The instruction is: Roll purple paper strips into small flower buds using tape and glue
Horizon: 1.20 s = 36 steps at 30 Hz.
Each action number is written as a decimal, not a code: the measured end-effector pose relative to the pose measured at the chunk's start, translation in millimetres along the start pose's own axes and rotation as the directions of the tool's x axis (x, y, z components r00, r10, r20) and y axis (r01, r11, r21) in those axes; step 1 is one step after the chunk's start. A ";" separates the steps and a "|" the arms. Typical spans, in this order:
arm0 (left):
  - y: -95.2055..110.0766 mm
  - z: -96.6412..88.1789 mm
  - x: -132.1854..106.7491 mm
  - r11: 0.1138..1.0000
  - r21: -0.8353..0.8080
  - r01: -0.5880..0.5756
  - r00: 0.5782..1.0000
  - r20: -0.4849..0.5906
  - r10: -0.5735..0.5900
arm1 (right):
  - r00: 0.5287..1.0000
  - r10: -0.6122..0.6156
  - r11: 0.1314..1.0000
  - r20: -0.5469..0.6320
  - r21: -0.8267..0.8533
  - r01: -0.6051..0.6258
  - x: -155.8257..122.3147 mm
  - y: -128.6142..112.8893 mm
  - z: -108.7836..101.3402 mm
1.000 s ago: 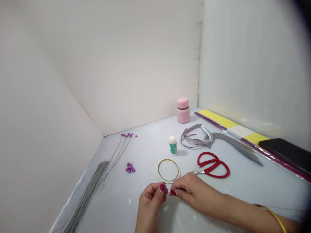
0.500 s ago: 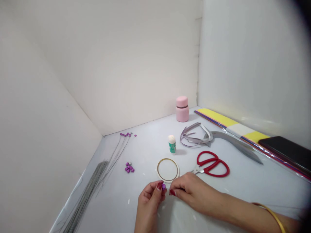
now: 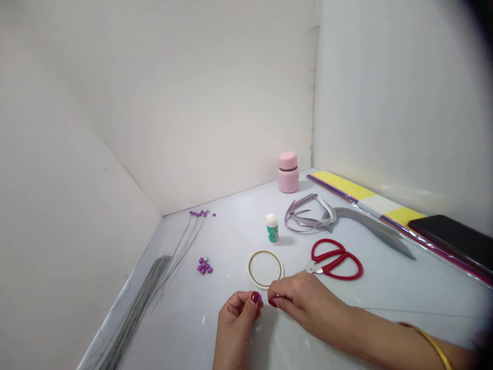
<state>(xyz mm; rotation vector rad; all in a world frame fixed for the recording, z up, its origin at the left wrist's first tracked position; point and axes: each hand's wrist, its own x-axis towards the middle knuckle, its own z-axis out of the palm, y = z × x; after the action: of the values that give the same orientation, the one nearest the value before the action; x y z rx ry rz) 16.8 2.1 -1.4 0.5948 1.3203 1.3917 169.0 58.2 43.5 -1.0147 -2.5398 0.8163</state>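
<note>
My left hand [image 3: 236, 318] is closed in a pinch on a tiny purple bead [image 3: 260, 297] near the table's front edge. My right hand [image 3: 298, 300] is pinched too, its fingertips almost touching the bead; a thin wire [image 3: 404, 312] runs from it to the right. Just beyond both hands lies a white round lid with a gold ring [image 3: 265, 269]. Red scissors [image 3: 336, 258] lie to the right of that lid.
A small pile of purple beads [image 3: 204, 266] lies left of the lid. A bundle of grey wires [image 3: 142, 303] runs along the left wall, some tipped with beads [image 3: 200, 213]. Glue bottle [image 3: 271, 228], pink jar [image 3: 288, 172], grey paper strips [image 3: 311, 216], coloured paper sheets [image 3: 370, 203] and a black phone [image 3: 452, 239] stand behind.
My two hands have drawn slightly closer together around the purple bead. The rest of the table is unchanged.
</note>
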 end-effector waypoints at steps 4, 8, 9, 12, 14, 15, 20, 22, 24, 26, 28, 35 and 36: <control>-3.4 0.0 0.1 0.999 -0.036 -0.019 0.999 -0.026 0.018 | 1.000 -0.017 0.999 -0.021 -0.034 0.016 -2.4 -1.3 3.3; -7.1 0.8 -0.6 0.998 -0.056 -0.033 0.998 -0.057 0.029 | 0.999 -0.033 0.998 -0.029 -0.048 0.032 -4.6 -2.2 7.8; -7.6 1.2 -1.0 0.997 -0.066 -0.036 0.998 -0.063 0.032 | 0.999 -0.036 0.998 -0.031 -0.046 0.035 -4.7 -2.2 8.7; -8.4 3.1 -2.5 0.994 -0.099 -0.050 0.995 -0.090 0.042 | 0.998 -0.039 0.999 -0.041 -0.036 0.038 -4.5 -2.4 10.3; -8.9 4.3 -3.1 0.991 -0.123 -0.061 0.993 -0.105 0.048 | 0.998 -0.040 0.998 -0.047 -0.041 0.038 -4.4 -2.9 10.7; -9.4 4.7 -3.3 0.989 -0.134 -0.064 0.993 -0.109 0.049 | 0.998 -0.040 0.998 -0.052 -0.048 0.037 -4.4 -3.3 10.8; -14.7 4.4 -2.8 0.986 -0.154 -0.062 0.990 -0.136 0.041 | 0.998 -0.034 0.997 -0.051 -0.070 0.030 -4.2 -6.3 11.5; -16.6 3.7 -2.6 0.986 -0.153 -0.072 0.989 -0.137 0.051 | 0.998 -0.035 0.997 -0.052 -0.067 0.032 -3.7 -6.5 12.0; -17.0 3.4 -2.7 0.985 -0.149 -0.084 0.989 -0.137 0.063 | 0.998 -0.039 0.998 -0.056 -0.056 0.036 -3.1 -6.0 12.5; -15.0 3.9 -3.1 0.986 -0.147 -0.083 0.989 -0.133 0.064 | 0.997 -0.041 0.998 -0.061 -0.048 0.038 -2.6 -5.4 12.8; -11.1 5.3 -4.1 0.984 -0.164 -0.072 0.991 -0.122 0.052 | 0.997 -0.044 0.998 -0.064 -0.046 0.041 -2.3 -5.4 12.5; 3.0 11.2 -9.2 0.964 -0.266 -0.008 0.992 -0.120 -0.024 | 0.997 -0.034 0.999 -0.070 -0.025 0.032 -3.1 -7.4 9.6; 3.8 11.0 -9.4 0.960 -0.282 -0.002 0.992 -0.123 -0.033 | 0.997 -0.034 0.999 -0.070 -0.022 0.032 -3.4 -7.3 9.5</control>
<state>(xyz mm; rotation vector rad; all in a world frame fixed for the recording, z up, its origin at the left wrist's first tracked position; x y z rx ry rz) 28.1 -1.5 7.8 0.3080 1.1926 1.5909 163.2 47.7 40.2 -0.9876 -2.5034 0.7331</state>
